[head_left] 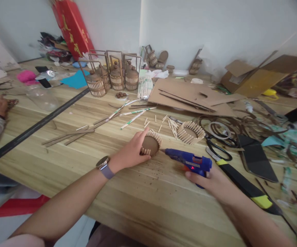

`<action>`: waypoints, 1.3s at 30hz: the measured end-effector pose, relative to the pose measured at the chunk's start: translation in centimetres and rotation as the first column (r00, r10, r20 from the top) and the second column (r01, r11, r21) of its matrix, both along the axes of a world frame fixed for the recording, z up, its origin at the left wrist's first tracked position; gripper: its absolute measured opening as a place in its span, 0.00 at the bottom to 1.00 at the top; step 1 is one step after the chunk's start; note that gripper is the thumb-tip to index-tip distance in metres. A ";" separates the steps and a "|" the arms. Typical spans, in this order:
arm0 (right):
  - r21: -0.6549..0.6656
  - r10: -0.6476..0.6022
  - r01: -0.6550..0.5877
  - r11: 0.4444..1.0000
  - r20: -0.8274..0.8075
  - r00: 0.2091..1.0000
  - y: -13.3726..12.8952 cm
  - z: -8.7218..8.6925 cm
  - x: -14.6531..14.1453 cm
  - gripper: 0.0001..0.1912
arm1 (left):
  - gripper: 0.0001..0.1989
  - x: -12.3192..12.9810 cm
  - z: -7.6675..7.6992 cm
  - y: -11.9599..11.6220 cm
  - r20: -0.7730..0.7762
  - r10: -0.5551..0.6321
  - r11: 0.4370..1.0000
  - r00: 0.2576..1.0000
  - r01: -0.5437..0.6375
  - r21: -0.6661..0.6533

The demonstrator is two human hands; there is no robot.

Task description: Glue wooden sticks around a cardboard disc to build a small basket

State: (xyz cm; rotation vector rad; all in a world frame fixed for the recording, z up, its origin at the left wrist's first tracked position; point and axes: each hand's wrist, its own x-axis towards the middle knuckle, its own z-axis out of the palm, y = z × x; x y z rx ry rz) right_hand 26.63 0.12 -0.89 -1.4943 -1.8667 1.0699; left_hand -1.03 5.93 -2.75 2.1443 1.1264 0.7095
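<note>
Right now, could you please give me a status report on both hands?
Left hand gripping stick-walled basket. Right hand holding blue hot-glue gun, nozzle beside basket. Loose sticks lying just beyond.

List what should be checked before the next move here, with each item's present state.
1. Left hand steadying the round base: ok, thumb and fingers around its side.
2. Right hand gripping the glue gun: ok.
3. Nozzle aimed at the base: ok, though contact is hard to judge.
4. Glue hot enough: cannot tell; a red light glows.
5. Loose sticks at hand: ok, lying beyond the base.
6. Space beside the right hand clear: not ok, a black-and-yellow tool lies close.
</note>
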 end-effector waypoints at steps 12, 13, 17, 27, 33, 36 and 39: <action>0.304 0.121 -0.152 0.941 0.116 0.986 -0.6 -0.1 -1.6 0.04 | 0.53 -0.2 -0.2 0.1 0.009 -0.024 1.000 1.000 0.024 -0.002; 0.294 0.144 -0.175 0.940 0.122 0.982 -0.6 -0.1 -1.7 0.04 | 0.53 -0.2 -0.2 0.1 0.012 -0.024 1.000 1.000 0.024 0.000; 0.223 0.190 -0.212 0.951 0.117 0.975 -0.9 0.0 -2.3 0.05 | 0.53 -0.3 -0.3 0.2 0.026 -0.029 1.000 0.999 0.029 0.008; 0.187 0.195 -0.223 0.957 0.156 0.968 -1.2 -0.3 -3.2 0.09 | 0.53 -0.2 -0.1 0.1 0.011 -0.021 1.000 1.000 0.021 0.001; 0.177 0.178 -0.206 0.962 0.162 0.971 -1.4 -0.3 -3.6 0.09 | 0.52 -0.3 -0.3 0.1 0.032 -0.038 0.999 0.999 0.037 0.025; 0.189 0.170 -0.205 0.960 0.187 0.968 -1.4 -0.3 -3.7 0.10 | 0.51 -0.3 -0.3 0.1 0.030 -0.037 0.999 0.999 0.036 0.026; 0.184 0.179 -0.216 0.959 0.200 0.963 -1.3 -0.4 -3.8 0.10 | 0.51 -0.3 -0.2 0.1 0.021 -0.031 0.999 0.999 0.031 0.012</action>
